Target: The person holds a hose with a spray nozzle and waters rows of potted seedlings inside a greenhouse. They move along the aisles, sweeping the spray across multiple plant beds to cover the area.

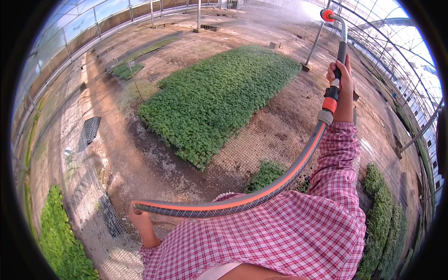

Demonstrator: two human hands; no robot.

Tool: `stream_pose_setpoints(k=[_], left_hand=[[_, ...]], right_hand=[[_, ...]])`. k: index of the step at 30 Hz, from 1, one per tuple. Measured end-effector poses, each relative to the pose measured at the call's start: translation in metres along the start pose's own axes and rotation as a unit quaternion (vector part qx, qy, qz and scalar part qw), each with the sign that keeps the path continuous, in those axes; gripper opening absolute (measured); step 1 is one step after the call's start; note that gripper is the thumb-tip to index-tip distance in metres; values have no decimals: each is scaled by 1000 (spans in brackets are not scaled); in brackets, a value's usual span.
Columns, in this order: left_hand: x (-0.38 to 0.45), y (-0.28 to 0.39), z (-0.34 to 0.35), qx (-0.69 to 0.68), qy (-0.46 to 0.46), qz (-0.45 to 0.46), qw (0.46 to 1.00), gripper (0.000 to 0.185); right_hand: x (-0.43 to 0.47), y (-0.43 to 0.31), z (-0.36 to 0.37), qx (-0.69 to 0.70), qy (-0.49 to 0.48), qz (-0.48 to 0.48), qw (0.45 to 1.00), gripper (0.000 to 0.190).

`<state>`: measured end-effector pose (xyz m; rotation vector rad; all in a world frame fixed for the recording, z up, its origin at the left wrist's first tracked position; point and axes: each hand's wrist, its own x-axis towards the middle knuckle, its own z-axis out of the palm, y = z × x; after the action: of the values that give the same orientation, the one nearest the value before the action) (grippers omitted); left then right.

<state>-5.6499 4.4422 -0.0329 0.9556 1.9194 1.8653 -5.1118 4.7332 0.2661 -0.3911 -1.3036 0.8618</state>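
Observation:
My right hand (343, 75) is closed around the dark grip of a watering wand (342, 52), raised at the upper right. The wand's metal neck bends over to an orange-and-black spray head (327, 15), and a pale spray mist hangs beyond it. Below the grip, an orange-and-grey connector (329, 105) joins a grey garden hose (224, 208) with an orange stripe. That hose curves across my front to my left hand (140, 213), which grips it at the lower left. A large block of leafy green seedlings (220, 101) lies on the ground ahead.
Smaller seedling trays (127, 70) lie at the far left, beside a thin stake. Black plug trays (91, 129) rest on mesh ground cover. More plants grow at the lower left (63, 238) and lower right (381, 217). Metal greenhouse posts (316, 43) stand on footings.

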Motion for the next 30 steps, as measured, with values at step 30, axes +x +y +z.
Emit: stream_pose_setpoints(k=[30], left_hand=[[-36, 28, -32, 45, 49, 49, 997, 20]], right_hand=[[-22, 89, 124, 327, -184, 345, 860, 35]])
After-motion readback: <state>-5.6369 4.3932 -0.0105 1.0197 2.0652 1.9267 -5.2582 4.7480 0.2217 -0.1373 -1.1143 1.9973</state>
